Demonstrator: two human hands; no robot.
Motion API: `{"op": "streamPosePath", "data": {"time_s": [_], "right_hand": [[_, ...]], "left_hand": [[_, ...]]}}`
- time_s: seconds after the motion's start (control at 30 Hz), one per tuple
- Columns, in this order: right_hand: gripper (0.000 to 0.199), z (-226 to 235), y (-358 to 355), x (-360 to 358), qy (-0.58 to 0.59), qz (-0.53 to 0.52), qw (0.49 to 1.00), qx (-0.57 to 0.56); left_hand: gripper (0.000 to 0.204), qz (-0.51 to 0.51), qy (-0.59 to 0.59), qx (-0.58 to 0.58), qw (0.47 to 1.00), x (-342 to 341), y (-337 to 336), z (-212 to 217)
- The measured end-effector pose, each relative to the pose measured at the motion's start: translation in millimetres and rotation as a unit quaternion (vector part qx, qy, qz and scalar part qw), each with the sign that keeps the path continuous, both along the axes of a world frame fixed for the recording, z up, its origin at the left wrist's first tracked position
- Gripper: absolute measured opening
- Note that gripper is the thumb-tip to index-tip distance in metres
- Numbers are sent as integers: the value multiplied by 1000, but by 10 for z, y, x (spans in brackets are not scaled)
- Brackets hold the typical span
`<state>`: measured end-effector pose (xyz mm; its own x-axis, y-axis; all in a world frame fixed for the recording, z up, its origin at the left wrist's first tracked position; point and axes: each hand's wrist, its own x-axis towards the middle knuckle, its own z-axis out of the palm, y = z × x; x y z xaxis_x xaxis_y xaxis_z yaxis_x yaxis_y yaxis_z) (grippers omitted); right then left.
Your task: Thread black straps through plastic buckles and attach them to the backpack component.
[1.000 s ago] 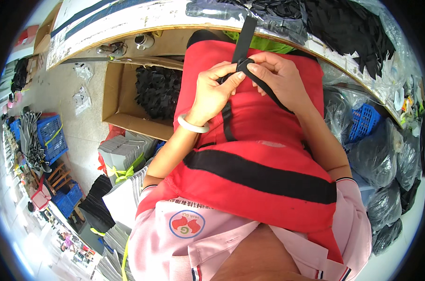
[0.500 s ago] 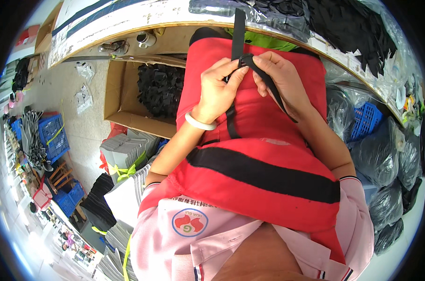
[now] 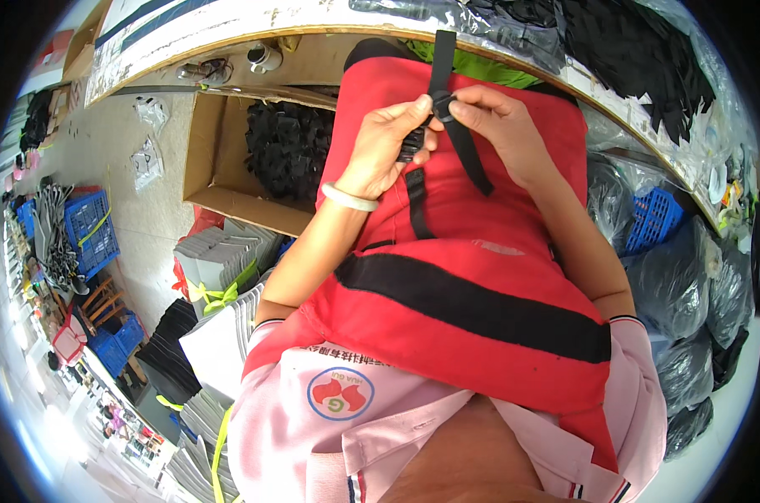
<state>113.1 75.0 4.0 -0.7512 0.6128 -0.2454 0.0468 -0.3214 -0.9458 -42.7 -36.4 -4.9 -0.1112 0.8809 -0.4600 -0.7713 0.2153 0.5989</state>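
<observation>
Both my hands are raised above my lap over a red apron (image 3: 472, 210). Between them is a black webbing strap (image 3: 443, 59) threaded at a small black buckle (image 3: 443, 106). One end of the strap sticks up toward the table, while its tail hangs down beside the right fingers. My left hand (image 3: 388, 138) pinches the buckle's left side with thumb and finger, and its curled fingers also hold dark ribbed pieces (image 3: 411, 145). My right hand (image 3: 505, 126) is closed on the strap at the buckle's right side. Another black strap length (image 3: 417, 201) lies on the apron below.
A cardboard box (image 3: 208, 151) of black pieces stands at the left, near grey stacked sheets (image 3: 225, 260). The white table edge (image 3: 329, 21) curves ahead, with a black strip pile (image 3: 631, 59) on it. A blue basket (image 3: 652, 218) and plastic bags (image 3: 677, 285) sit right.
The strap has shifted slightly down and right, and its tail hangs straighter. My left hand has turned, so the dark ribbed pieces in it now show. The right fingers have moved onto the buckle's side.
</observation>
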Motion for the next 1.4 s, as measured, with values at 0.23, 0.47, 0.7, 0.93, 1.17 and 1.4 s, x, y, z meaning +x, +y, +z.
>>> {"op": "streamPosePath", "data": {"time_s": [0.23, 0.47, 0.7, 0.93, 1.17, 1.4], "right_hand": [[14, 415, -113, 32, 54, -76, 984, 155], [15, 301, -3, 87, -91, -29, 995, 33], [15, 225, -64, 0, -72, -50, 996, -33], [22, 293, -27, 39, -35, -41, 996, -72], [29, 340, 163, 162, -93, 141, 984, -61], [31, 265, 112, 173, -61, 136, 977, -149]], "left_hand": [[20, 38, 99, -11, 994, 147, 91, 79], [18, 83, 238, 27, 967, 190, 89, 29], [15, 108, 299, 86, 944, 221, 49, 44], [17, 107, 342, 100, 928, 185, 17, 114], [17, 38, 429, 129, 893, 129, -141, 137], [18, 41, 439, 153, 885, 119, -164, 142]]}}
